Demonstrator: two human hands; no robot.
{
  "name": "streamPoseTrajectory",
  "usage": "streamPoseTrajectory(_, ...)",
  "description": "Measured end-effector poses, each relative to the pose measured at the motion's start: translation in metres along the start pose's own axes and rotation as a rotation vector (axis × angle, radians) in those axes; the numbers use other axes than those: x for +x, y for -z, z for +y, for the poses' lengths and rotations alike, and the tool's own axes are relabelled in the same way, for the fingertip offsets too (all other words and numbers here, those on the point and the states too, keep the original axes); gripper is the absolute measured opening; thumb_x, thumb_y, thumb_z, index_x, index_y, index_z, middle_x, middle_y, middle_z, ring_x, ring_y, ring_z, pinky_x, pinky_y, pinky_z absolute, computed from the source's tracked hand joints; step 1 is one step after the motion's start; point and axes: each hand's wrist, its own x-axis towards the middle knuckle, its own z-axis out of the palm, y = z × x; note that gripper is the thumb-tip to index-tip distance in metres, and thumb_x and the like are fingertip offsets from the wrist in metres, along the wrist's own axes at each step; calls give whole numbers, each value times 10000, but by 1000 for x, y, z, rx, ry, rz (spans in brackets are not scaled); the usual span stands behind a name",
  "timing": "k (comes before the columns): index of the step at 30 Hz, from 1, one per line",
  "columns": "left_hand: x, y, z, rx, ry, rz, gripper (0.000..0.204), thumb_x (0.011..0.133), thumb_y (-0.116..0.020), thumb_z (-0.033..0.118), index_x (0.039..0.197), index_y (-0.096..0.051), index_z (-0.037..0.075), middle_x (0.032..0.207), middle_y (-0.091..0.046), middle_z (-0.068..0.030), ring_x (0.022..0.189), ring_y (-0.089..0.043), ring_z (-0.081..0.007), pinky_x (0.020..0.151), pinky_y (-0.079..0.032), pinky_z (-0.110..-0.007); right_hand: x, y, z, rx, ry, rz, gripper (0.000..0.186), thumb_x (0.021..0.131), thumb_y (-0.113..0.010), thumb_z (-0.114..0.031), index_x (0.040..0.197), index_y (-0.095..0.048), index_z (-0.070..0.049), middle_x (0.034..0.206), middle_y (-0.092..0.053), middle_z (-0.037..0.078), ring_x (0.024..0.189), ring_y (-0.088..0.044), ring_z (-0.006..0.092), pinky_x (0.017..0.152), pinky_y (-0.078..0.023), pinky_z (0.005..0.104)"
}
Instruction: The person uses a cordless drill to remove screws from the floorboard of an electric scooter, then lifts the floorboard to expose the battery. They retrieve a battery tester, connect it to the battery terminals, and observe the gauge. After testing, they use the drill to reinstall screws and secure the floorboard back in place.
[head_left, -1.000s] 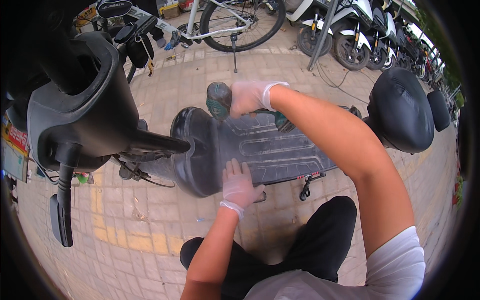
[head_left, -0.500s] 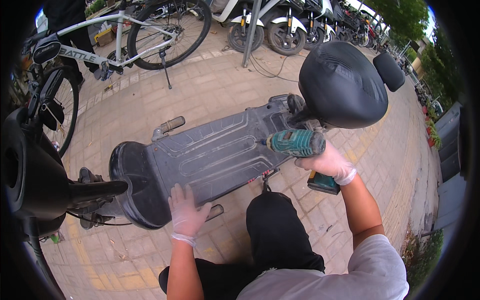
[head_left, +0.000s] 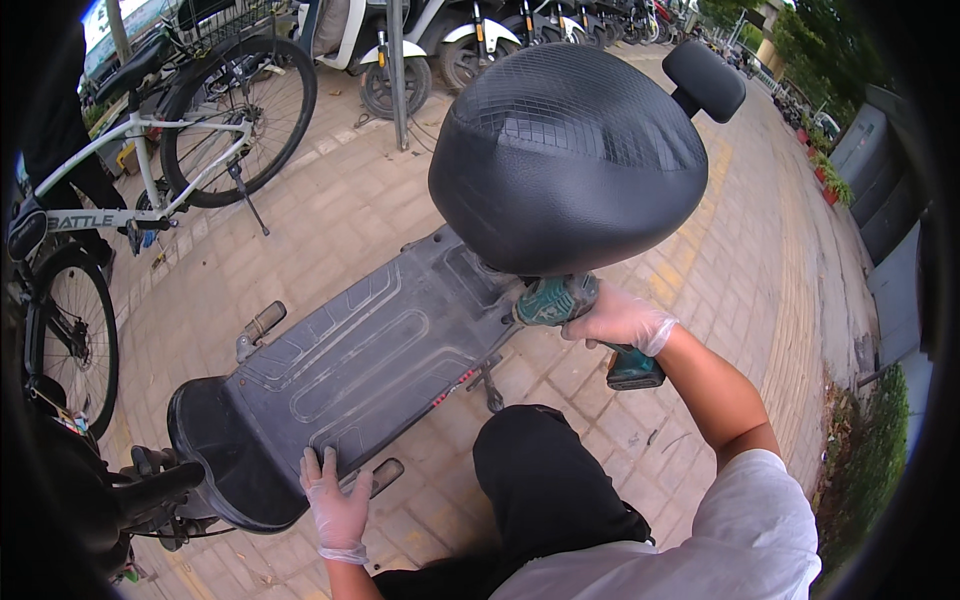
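Note:
A black footboard (head_left: pixel 345 355) of an electric scooter stretches diagonally before me, worn and dusty, with raised grooves. My right hand (head_left: pixel 622 320), in a clear glove, grips a green cordless drill (head_left: pixel 556 301). The drill's nose points left at the rear corner of the footboard, just below the big black seat (head_left: pixel 570 165); whether its tip touches a screw is hard to make out. My left hand (head_left: pixel 336 503), also gloved, has its fingers spread, with the fingertips on the near edge of the footboard by a folding foot peg (head_left: pixel 386 475).
A second foot peg (head_left: pixel 262 325) sticks out on the far side. The scooter's steering column (head_left: pixel 160 490) stands at the lower left. Beyond are a white bicycle (head_left: pixel 150 165), a person in dark clothes, a metal pole (head_left: pixel 397 80) and several parked scooters on brick paving (head_left: pixel 340 215).
The view has shifted toward the scooter's rear. My right hand has brought the drill from above the middle of the footboard to its rear corner beside the seat. My left hand stays at the near edge.

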Motion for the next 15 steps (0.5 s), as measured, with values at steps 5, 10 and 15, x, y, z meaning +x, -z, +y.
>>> streamPoseTrajectory(5,1,0,3,19,16,-9,682,830,-774,299,1384,-557,-33,1556,-350,-303,1438,-309,-483,1187,-265,-533,16,2,-16,-91,-19,-63,586,751,-759,-161,1265,-567,46,928,-680,102,743,-650,170,643,-560,325)
streamPoseTrajectory(10,7,-2,12,28,10,-27,651,850,-759,256,1402,-553,-21,1573,-356,-265,1471,-298,-425,1201,-268,-472,14,8,-29,-246,4,-116,674,740,-721,-179,1339,-520,56,997,-688,171,818,-663,213,725,-561,345)
streamPoseTrajectory(15,16,-7,18,-14,-20,-53,679,834,-768,285,1387,-548,-42,1565,-345,-287,1448,-297,-473,1193,-254,-528,17,9,-34,-482,227,-76,715,739,-734,-184,1388,-502,7,1157,-681,233,1053,-662,342,917,-522,400)
